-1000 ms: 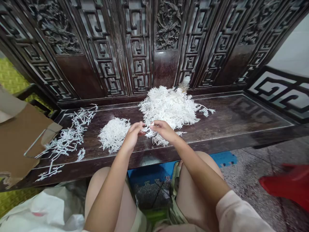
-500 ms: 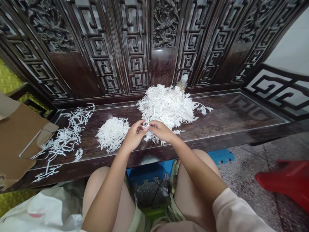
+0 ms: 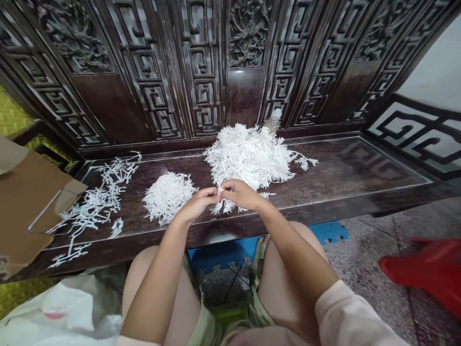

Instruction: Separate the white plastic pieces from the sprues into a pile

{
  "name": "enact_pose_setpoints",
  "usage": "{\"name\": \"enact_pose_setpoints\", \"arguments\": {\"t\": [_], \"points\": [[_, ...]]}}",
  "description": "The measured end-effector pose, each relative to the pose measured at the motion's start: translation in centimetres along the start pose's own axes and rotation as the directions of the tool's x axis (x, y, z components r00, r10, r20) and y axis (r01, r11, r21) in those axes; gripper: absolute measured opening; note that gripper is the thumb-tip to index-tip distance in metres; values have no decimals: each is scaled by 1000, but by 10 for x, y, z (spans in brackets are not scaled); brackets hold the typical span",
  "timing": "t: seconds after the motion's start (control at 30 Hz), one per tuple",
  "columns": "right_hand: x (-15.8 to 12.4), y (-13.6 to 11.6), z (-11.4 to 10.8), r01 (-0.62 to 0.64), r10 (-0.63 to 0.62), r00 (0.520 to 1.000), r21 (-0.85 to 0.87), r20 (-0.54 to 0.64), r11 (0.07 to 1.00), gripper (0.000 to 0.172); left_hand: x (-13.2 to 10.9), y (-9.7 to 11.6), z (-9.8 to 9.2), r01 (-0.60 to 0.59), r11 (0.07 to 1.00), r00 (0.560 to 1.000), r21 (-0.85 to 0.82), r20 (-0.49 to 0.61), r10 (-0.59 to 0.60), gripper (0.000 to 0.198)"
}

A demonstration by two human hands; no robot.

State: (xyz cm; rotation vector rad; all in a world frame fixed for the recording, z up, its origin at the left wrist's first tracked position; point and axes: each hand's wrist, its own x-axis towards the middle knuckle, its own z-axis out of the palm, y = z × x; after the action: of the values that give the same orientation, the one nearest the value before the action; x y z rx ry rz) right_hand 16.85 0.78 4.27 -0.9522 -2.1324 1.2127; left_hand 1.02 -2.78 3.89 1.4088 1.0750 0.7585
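L hand [image 3: 197, 204] and R hand [image 3: 242, 194] meet at centre of frame, fingertips [image 3: 215, 193] pressed together, maybe pinching a thin piece; cannot tell exactly. White branchy sprigs [image 3: 225, 206] stick out below them on dark wood bench [image 3: 342, 168], long axis approx. toward the person, just under big white pile [image 3: 248, 156]. Slow, gentle fingers suit such fragile branches.
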Motion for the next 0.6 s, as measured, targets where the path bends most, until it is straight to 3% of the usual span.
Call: {"name": "enact_pose_setpoints", "arguments": {"t": [0.2,0.37,0.5,0.6], "points": [[-8,-10,-16,-44,14,981,152,196,987,21,-3,-1,-2,14,994,1000,-107,28,-11,22],[-10,-12,-19,-102,26,958,254,285,962,16,-7,3,0,-74,997,986,-21,147,76,24],[-11,-10,-17,-124,42,944,232,328,965,17,-8,8,2,-106,991,985,80,146,94,25],[-11,-7,-14,-114,61,954,166,292,980,19,-8,10,4,-144,970,985,194,121,122,23]]}}
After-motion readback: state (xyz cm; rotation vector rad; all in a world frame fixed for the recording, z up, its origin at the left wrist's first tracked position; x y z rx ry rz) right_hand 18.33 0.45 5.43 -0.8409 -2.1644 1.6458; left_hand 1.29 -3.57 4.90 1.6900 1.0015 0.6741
